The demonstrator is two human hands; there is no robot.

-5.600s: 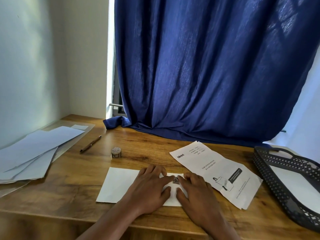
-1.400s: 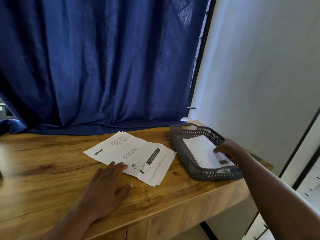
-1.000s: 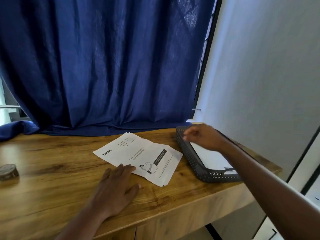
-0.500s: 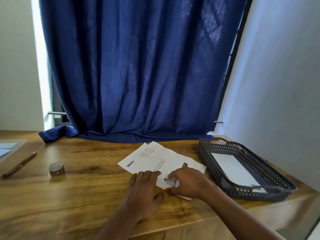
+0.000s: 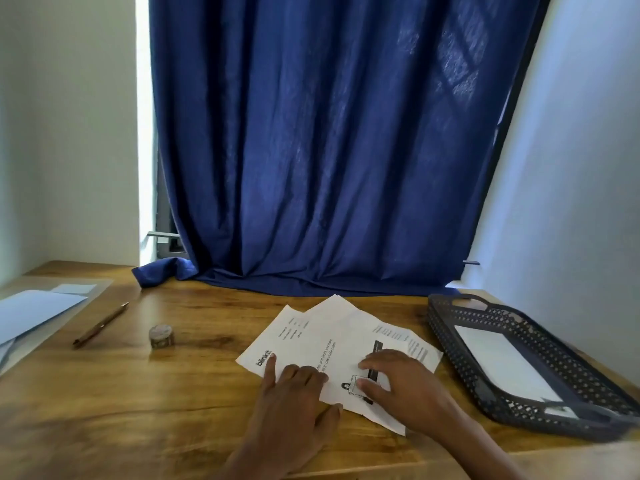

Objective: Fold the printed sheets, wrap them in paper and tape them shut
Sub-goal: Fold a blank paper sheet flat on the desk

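Left hand (image 5: 294, 407) lies flat, fingers straight, on the printed sheets (image 5: 332, 344); right hand (image 5: 401, 386) presses them with fingers spread. Sheets fan out on the wooden table (image 5: 138, 393), tape roll (image 5: 161, 336) left, mesh tray (image 5: 512, 403) right.

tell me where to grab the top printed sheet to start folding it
Probably its free near-right corner, from the right: the top printed sheet lies flat, fanned off the one beneath, overhanging bare table there. Left hand already pins it; right hand rests beside.
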